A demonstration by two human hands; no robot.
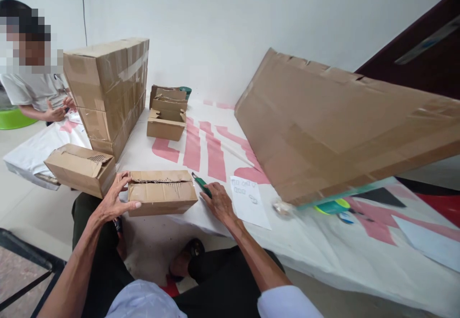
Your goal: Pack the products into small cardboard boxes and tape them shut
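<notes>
A closed cardboard box [161, 194] lies at the table's front edge, with a ragged slit running along its top. My left hand [114, 200] grips the left end of this box, thumb on the near side and fingers at the back. In my right hand [217, 202] is a green utility knife [202, 185], held just right of the box with its blade pointing up and left. Another cardboard box [81, 167] with a torn top flap sits to the left of my left hand. A paper with drawn marks [249, 200] lies right of my right hand.
Stacked taped boxes [115, 88] form a wall at the left. Open small boxes [167, 122] stand behind. A large cardboard sheet [345, 131] leans at the right, near a tape roll [332, 206]. Another person [36, 88] sits at the far left. A chair [28, 255] is at lower left.
</notes>
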